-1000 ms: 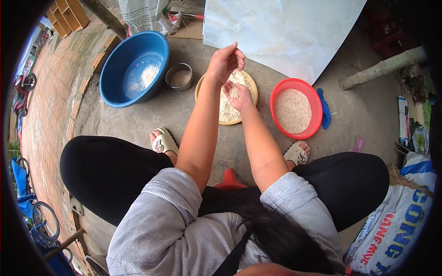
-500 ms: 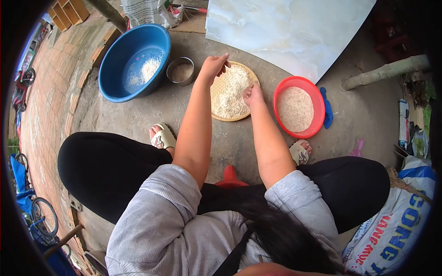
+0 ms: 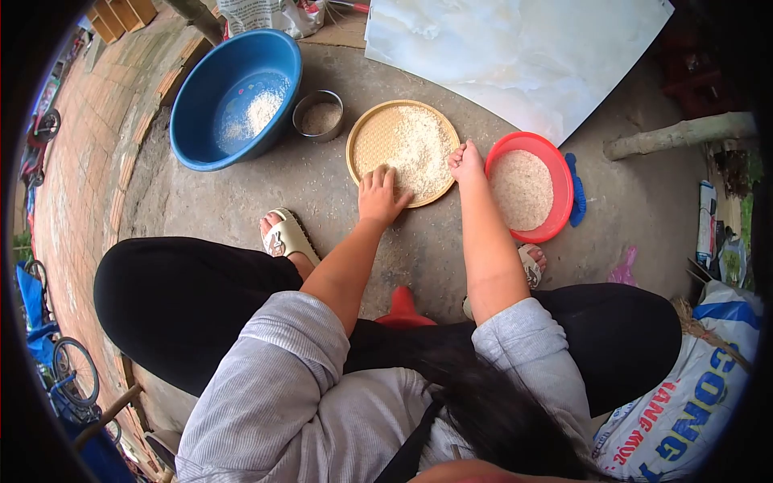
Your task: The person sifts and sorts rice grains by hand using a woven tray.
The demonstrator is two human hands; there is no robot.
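A round woven tray [image 3: 365, 138] lies on the concrete floor, with pale rice grains [image 3: 420, 149] heaped over its middle and right side. My left hand [image 3: 382, 196] rests at the tray's near left rim, fingers spread out over the weave and the edge of the grain. At the right rim is my right hand [image 3: 466, 162], its fingers curled closed; whatever may be inside them is hidden. Just right of that hand stands a red basin [image 3: 561, 213] holding more grain [image 3: 522, 189].
To the left are a big blue basin [image 3: 189, 121] with some grain in it and a small metal bowl [image 3: 336, 129]. A marbled sheet [image 3: 515, 56] lies beyond the tray. A blue cloth-like item [image 3: 576, 189] sits by the red basin, and a printed sack [image 3: 684, 402] lies lower right.
My left hand has come down from above the tray's far side to its near left rim. My right hand has shifted from the grain to the right rim. Bare weave shows at left.
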